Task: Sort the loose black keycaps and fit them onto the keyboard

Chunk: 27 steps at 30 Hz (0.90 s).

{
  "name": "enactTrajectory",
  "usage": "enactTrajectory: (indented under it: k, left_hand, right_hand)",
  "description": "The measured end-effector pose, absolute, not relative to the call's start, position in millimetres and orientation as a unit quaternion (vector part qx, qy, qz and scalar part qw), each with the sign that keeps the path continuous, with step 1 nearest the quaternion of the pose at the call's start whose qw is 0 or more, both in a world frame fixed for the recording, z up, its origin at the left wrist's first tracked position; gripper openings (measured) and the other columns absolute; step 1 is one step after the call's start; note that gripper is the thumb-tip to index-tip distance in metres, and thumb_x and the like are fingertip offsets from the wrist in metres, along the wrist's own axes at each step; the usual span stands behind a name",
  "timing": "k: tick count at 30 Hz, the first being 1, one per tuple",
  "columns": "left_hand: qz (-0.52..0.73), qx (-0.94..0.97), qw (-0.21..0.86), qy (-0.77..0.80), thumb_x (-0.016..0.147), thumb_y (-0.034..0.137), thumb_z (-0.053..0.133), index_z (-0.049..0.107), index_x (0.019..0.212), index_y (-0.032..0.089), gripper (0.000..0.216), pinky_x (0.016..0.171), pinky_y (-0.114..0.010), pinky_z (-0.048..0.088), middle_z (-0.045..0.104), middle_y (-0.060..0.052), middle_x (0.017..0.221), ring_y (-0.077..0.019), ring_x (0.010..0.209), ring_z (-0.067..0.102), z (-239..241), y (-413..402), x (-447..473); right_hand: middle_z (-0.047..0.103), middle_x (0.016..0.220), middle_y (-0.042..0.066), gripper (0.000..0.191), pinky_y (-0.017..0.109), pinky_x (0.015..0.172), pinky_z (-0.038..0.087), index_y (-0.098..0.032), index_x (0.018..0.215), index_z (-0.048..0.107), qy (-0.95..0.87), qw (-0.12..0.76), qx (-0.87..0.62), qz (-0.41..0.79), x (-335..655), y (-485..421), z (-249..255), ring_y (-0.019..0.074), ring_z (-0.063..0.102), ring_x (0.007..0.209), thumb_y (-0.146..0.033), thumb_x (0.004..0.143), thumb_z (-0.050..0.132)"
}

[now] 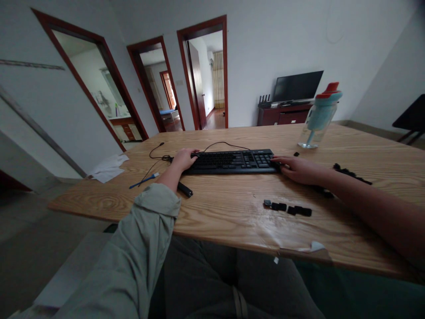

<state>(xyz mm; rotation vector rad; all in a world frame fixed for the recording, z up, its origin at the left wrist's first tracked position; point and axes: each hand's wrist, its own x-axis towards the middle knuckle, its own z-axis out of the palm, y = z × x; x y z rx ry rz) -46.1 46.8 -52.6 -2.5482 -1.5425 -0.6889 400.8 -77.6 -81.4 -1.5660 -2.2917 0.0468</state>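
Note:
A black keyboard (234,160) lies flat on the wooden table (232,221), its cable looping off to the left. My left hand (183,159) is closed around the keyboard's left end. My right hand (296,169) rests at the keyboard's right end, fingers curled against its edge. Several loose black keycaps (287,208) lie on the table in front of the keyboard, nearer to me.
A water bottle (320,116) with a red cap stands behind the keyboard at the right. More black pieces (350,173) lie beside my right forearm. A blue pen (144,180), a black stick-shaped object (185,189) and white paper (108,168) sit at the left.

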Motion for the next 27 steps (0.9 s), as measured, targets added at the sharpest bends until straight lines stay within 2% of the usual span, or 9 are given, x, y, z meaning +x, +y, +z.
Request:
enactTrajectory:
  k: [2, 7, 13, 18, 27]
  left_hand:
    - [-0.208, -0.833, 0.042, -0.511, 0.087, 0.026, 0.062, 0.070, 0.124, 0.025, 0.037, 0.100, -0.034, 0.047, 0.072, -0.006, 0.120, -0.0234, 0.111, 0.064, -52.1, 46.2, -45.2]
    - [-0.182, -0.829, 0.048, -0.527, 0.089, 0.029, 0.062, 0.076, 0.112, 0.026, 0.028, 0.097, -0.034, 0.048, 0.075, -0.006, 0.113, -0.0239, 0.108, 0.066, -51.1, 45.8, -44.6]
    - [-0.187, -0.819, 0.078, -0.536, 0.090, 0.036, 0.060, 0.078, 0.107, 0.025, 0.027, 0.091, -0.035, 0.050, 0.076, -0.008, 0.105, -0.0245, 0.102, 0.066, -49.6, 43.6, -42.6]
    - [-0.169, -0.821, 0.099, -0.536, 0.090, 0.034, 0.061, 0.079, 0.104, 0.024, 0.025, 0.094, -0.036, 0.048, 0.076, -0.008, 0.104, -0.0246, 0.103, 0.064, -47.9, 40.8, -38.5]
    - [-0.151, -0.810, 0.091, -0.559, 0.091, 0.036, 0.058, 0.078, 0.107, 0.024, 0.028, 0.087, -0.035, 0.050, 0.076, -0.009, 0.103, -0.0246, 0.097, 0.067, -49.3, 43.8, -36.0]
  right_hand:
    - [0.059, 0.141, 0.009, 0.051, 0.049, 0.112, 0.043, -0.021, 0.134, 0.063, -0.811, 0.183, -0.556, 0.020, 400.6, -77.7, -81.0, 0.0320, 0.057, 0.127, -0.032, 0.086, 0.049]
    - [0.059, 0.142, 0.008, 0.052, 0.050, 0.112, 0.043, -0.022, 0.135, 0.062, -0.806, 0.180, -0.562, 0.027, 400.0, -78.2, -81.0, 0.0319, 0.057, 0.127, -0.033, 0.087, 0.048]
    - [0.059, 0.142, 0.008, 0.052, 0.049, 0.113, 0.042, -0.022, 0.136, 0.062, -0.803, 0.181, -0.567, 0.030, 400.1, -77.8, -81.1, 0.0321, 0.057, 0.128, -0.033, 0.086, 0.050]
    - [0.060, 0.141, 0.006, 0.050, 0.048, 0.113, 0.041, -0.023, 0.135, 0.062, -0.808, 0.182, -0.561, 0.022, 401.5, -76.6, -82.3, 0.0305, 0.057, 0.127, -0.032, 0.087, 0.049]
    - [0.059, 0.141, 0.009, 0.051, 0.048, 0.112, 0.042, -0.021, 0.137, 0.060, -0.811, 0.172, -0.559, 0.017, 402.0, -76.4, -83.0, 0.0309, 0.058, 0.126, -0.033, 0.089, 0.047]
